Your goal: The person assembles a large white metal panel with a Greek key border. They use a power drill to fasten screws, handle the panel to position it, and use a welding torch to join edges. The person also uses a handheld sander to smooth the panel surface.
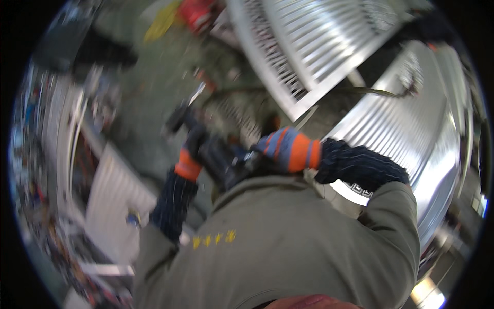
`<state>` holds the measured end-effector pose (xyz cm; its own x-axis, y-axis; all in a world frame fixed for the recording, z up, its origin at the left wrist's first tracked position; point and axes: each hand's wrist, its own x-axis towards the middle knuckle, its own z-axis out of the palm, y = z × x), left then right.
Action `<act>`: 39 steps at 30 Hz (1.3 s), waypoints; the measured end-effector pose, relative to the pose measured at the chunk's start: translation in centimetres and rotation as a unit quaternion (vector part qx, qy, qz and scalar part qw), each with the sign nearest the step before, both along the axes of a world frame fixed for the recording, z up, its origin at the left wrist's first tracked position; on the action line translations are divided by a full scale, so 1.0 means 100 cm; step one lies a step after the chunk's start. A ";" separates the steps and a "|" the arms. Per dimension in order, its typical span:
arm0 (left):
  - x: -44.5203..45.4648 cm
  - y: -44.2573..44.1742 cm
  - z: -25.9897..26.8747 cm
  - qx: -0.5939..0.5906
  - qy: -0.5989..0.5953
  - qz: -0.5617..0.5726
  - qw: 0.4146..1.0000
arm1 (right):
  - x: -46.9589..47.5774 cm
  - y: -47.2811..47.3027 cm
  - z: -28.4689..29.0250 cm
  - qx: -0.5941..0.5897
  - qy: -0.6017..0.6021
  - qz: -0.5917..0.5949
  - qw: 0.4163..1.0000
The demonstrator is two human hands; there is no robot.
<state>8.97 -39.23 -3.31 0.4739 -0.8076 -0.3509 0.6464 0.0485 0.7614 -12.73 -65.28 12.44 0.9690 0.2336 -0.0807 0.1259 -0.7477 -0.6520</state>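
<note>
My left hand (191,148), in a glove with a dark front and an orange cuff, is left of my body. It seems closed around a blurred tool with a bright metal tip (197,94) that points up and away. My right hand (289,149), in a blue and orange striped knit glove, is held at the waist near the jacket's hem. Its fingers are bent beside a small shiny metal thing (247,156); whether they grip it is hidden by blur. Dark trousers or shoes show between the hands.
A ribbed silver metal panel with a fretwork border (295,104) stands at the upper right, with another ribbed panel (389,119) beside it. White ribbed panels (115,201) lie at the left. A red object (197,15) and a yellow one (162,23) are on the floor ahead.
</note>
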 end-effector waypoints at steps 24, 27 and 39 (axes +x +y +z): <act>-0.024 0.024 0.082 0.330 -0.176 0.264 0.889 | 0.142 0.037 -0.048 0.193 -0.013 0.039 0.980; -0.034 0.019 0.069 0.311 -0.131 0.349 0.874 | 0.174 0.082 -0.054 0.247 -0.002 0.052 0.968; -0.004 0.093 0.082 0.498 -0.227 0.205 0.811 | 0.269 0.205 -0.130 0.308 0.266 -0.077 0.910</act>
<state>8.60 -29.93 4.91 0.8941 0.0278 -0.4470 0.3733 -0.5977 0.7095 14.17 -44.77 -0.51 0.8557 0.2585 -0.4483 -0.4059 -0.2021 -0.8913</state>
